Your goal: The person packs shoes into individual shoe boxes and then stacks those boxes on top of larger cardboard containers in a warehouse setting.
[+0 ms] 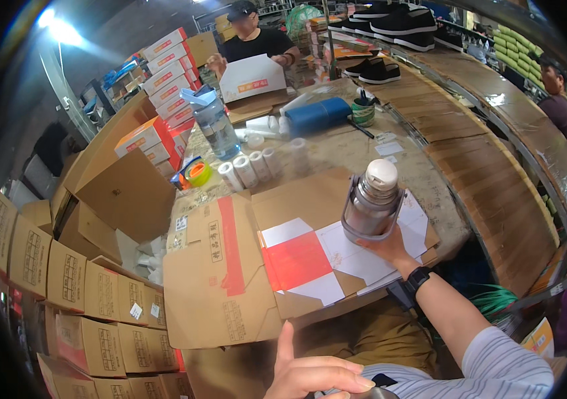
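Observation:
A metal thermos bottle (371, 199) with a white stopper and a grey carrying loop stands upright over the flat box sheets at the right. Wrapped round its lower part is my right hand (390, 247), with a dark watch on the wrist; the bottle hides several of its fingers. My left hand (313, 376) is low at the bottom edge, one digit raised and the others curled over a dark grey rounded thing (375, 394) that the frame cuts off. Beneath the bottle lie a white and red unfolded box (300, 261) and a brown cardboard sheet (193, 299).
White rolls (247, 171), a tape roll (198, 174) and a large water bottle (215, 126) stand beyond the cardboard. Stacked cartons (84, 286) fill the left. A shelf with black shoes (380, 70) runs along the right. Across the table a person holds a white box (252, 80).

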`<state>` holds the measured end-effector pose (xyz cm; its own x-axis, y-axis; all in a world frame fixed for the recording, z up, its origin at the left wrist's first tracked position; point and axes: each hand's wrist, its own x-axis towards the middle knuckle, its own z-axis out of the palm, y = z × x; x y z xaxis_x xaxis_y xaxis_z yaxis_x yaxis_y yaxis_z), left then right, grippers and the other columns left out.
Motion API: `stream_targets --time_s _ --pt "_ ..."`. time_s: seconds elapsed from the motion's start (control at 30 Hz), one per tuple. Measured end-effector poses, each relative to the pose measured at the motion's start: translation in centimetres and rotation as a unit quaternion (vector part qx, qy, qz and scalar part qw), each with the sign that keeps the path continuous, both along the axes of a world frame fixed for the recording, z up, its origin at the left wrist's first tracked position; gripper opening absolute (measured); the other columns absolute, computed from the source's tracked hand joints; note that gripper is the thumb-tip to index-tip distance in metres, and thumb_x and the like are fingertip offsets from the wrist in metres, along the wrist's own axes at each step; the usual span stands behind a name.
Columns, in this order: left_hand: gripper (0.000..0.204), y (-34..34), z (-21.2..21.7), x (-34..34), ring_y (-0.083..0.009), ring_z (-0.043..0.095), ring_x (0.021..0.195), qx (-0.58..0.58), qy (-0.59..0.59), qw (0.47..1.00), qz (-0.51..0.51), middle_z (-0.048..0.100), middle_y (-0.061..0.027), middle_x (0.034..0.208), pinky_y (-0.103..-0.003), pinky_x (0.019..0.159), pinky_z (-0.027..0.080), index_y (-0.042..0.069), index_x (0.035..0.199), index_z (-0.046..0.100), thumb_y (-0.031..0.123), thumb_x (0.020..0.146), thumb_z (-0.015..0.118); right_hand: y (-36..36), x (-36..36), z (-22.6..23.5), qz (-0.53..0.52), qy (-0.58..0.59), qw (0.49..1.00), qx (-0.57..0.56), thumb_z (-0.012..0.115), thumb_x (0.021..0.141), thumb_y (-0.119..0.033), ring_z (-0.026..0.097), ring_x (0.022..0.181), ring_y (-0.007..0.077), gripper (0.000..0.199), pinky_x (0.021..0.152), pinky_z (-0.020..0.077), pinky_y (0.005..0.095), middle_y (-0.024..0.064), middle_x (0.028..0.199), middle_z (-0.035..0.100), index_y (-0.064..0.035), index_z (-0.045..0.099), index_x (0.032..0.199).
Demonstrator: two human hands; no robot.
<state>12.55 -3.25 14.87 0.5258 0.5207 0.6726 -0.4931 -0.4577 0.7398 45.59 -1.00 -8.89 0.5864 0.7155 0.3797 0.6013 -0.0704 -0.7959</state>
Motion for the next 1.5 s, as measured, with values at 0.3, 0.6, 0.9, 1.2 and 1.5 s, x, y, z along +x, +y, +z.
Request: stream_targets --time_s 0.3,0.6,0.9,1.2,1.5 --pt "0.020 0.7 0.5 -0.5 -0.0330 0.065 0.083 0.098 0.001 0.995 -0.001 0.065 -0.0191 0.087 -0.072 0.106 0.013 0.004 0.088 0.047 0.007 0.082 0.067 0.1 0.4 -0.9 0.012 -0.008 1.000 -0.014 0.086 0.062 -0.043 0.056 0.114 0.0386 0.111 0.089 0.0509 0.0463 0.0216 0.128 0.051 -0.0073 0.015 0.139" --pt "0.044 0.6 0.3 0.3 -0.0324 0.064 0.086 0.111 -0.075 0.991 0.011 0.064 -0.0182 0.091 -0.071 0.106 0.015 0.007 0.106 0.045 0.026 0.080 0.075 0.0 -0.2 0.0 -0.001 0.000 1.000 -0.014 0.087 0.061 -0.044 0.058 0.110 0.0398 0.110 0.088 0.0515 0.0457 0.0209 0.124 0.054 -0.0078 0.016 0.137" --pt "0.048 0.5 1.3 0.5 -0.0323 0.064 0.087 0.086 -0.070 0.993 0.046 0.065 -0.0174 0.092 -0.070 0.107 0.014 0.008 0.105 0.045 0.032 0.078 0.076 0.5 -0.1 -0.8 0.018 0.025 1.000 -0.001 0.087 0.062 -0.041 0.058 0.111 0.0386 0.106 0.088 0.0514 0.0454 0.0209 0.124 0.053 -0.0089 0.019 0.135" --pt "0.052 -0.4 1.2 1.6 -0.0322 0.064 0.089 0.056 -0.069 0.993 0.076 0.065 -0.0164 0.092 -0.069 0.108 0.013 0.008 0.104 0.046 0.038 0.076 0.078 0.0 0.3 -0.8 0.012 0.032 0.999 -0.005 0.087 0.061 -0.041 0.057 0.112 0.0384 0.103 0.089 0.0503 0.0456 0.0213 0.126 0.053 -0.0089 0.021 0.133" --pt "0.057 -2.0 0.6 1.5 -0.0320 0.065 0.090 0.029 -0.072 0.992 0.104 0.065 -0.0154 0.093 -0.068 0.109 0.012 0.009 0.104 0.046 0.044 0.074 0.079 -0.2 0.6 -1.3 0.007 0.029 1.000 0.000 0.087 0.060 -0.043 0.055 0.116 0.0377 0.110 0.092 0.0491 0.0451 0.0200 0.128 0.051 -0.0085 0.018 0.138"
